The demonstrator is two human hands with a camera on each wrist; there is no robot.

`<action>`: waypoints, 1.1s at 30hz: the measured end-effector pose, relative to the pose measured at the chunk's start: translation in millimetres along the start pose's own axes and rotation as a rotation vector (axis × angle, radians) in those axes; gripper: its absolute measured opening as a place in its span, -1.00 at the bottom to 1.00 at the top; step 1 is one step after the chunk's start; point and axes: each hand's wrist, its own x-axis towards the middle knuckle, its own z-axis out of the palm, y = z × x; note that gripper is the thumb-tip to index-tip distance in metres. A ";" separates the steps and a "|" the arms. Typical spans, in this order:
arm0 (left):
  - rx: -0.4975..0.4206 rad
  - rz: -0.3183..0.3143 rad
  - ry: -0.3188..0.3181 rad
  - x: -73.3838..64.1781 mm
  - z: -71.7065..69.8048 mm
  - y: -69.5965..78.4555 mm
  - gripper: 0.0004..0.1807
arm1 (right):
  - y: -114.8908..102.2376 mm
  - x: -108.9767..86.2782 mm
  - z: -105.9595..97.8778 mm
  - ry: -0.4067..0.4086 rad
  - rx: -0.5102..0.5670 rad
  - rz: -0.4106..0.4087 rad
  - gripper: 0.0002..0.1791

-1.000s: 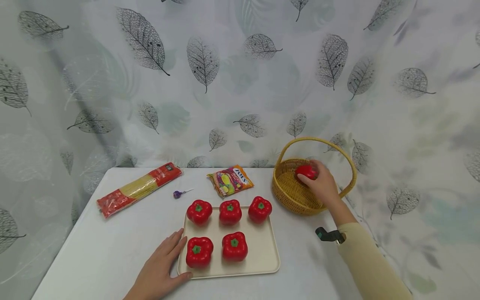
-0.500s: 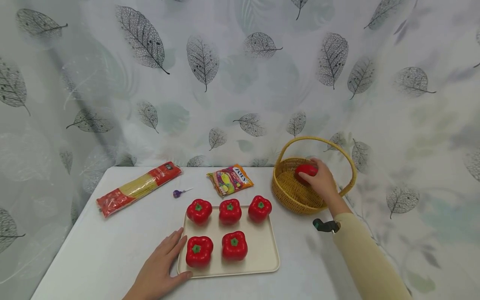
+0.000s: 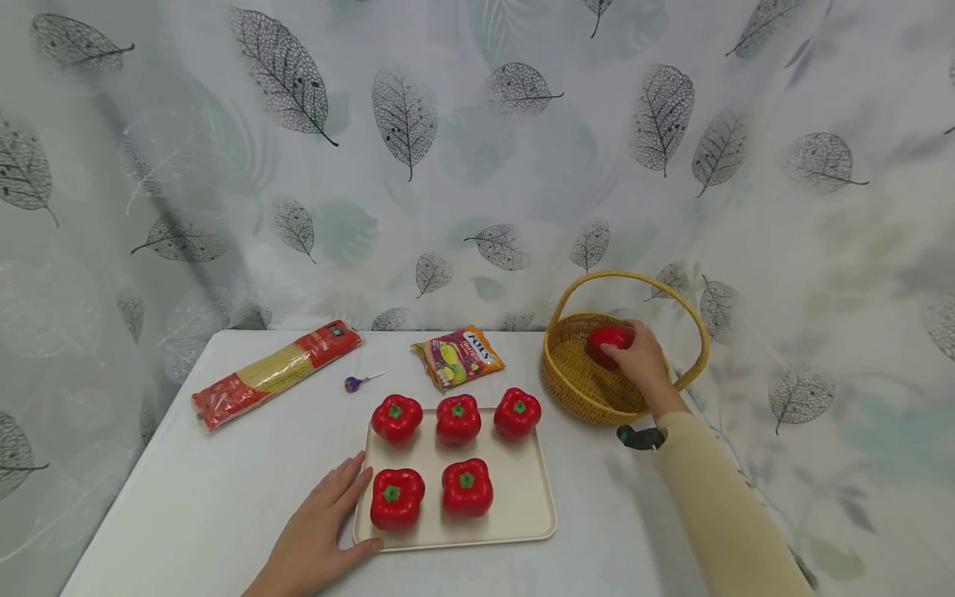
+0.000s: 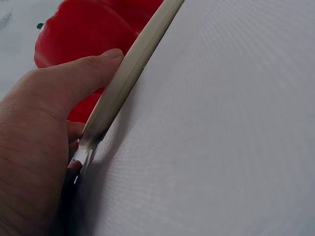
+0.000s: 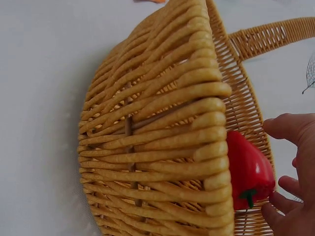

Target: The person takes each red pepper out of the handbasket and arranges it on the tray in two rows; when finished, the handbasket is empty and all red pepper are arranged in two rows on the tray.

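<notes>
My left hand (image 3: 317, 526) rests at the near left corner of a cream tray (image 3: 522, 518), its fingers along the left side and its thumb (image 4: 101, 66) on the front rim. Several red bell peppers with green stems stand on the tray, one of them (image 3: 397, 499) nearest that hand. At the right, my right hand (image 3: 640, 356) reaches into a wicker basket (image 3: 578, 398) beside another red bell pepper (image 5: 250, 169). In the right wrist view the thumb stands apart from this pepper, and the fingertips are close to its stem end; contact is unclear.
A packet of noodles (image 3: 276, 373) lies at the back left of the white table (image 3: 224, 497). Near it is a purple lollipop (image 3: 353, 384). A candy bag (image 3: 458, 358) lies behind the tray. The basket's tall handle (image 3: 634, 275) arches over its opening, close to a leaf-print curtain (image 3: 477, 166).
My right hand stays in the basket by the pepper, while its wrist and sleeve have shifted slightly left. My left hand, the tray and its peppers have kept their places.
</notes>
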 end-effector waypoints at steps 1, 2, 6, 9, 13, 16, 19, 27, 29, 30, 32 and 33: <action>0.002 0.000 -0.002 0.0 0.0 0.1 0.19 | 1.4 1.1 0.8 0.001 -0.002 0.006 -0.13; 0.003 0.000 -0.004 -0.1 -0.1 0.2 0.19 | 2.8 2.1 1.5 0.001 -0.003 0.012 -0.13; 0.004 0.001 -0.006 0.1 -0.9 0.3 0.18 | 9.0 5.5 4.1 -0.003 -0.014 0.031 -0.13; 0.005 0.003 -0.003 0.4 -1.4 0.1 0.18 | 12.2 7.3 5.6 -0.012 -0.016 0.049 -0.10; 0.007 0.002 -0.001 0.7 0.0 -1.2 0.18 | 16.0 8.1 7.4 -0.032 -0.026 0.081 -0.04; 0.006 0.000 -0.003 0.5 0.7 -1.3 0.18 | 18.4 7.3 8.8 -0.037 -0.031 0.084 -0.04; 0.006 -0.003 -0.006 0.4 0.6 -0.8 0.18 | 20.6 6.3 10.1 -0.026 -0.029 0.071 -0.07; -0.009 -0.027 -0.015 0.6 3.1 -2.9 0.21 | 29.3 6.0 12.4 -0.061 -0.070 0.080 -0.07; -0.008 -0.028 -0.015 0.7 3.6 -3.7 0.21 | 30.1 6.4 12.8 -0.075 -0.058 0.073 -0.07; -0.009 -0.030 -0.013 0.7 4.0 -4.2 0.21 | 30.4 6.7 13.0 -0.080 -0.052 0.071 -0.06; -0.008 -0.030 -0.008 0.6 4.2 -4.4 0.21 | 30.0 6.6 13.3 -0.089 -0.042 0.071 -0.06; -0.005 -0.026 -0.007 0.5 4.2 -4.3 0.20 | 29.5 6.4 13.6 -0.098 -0.036 0.076 -0.07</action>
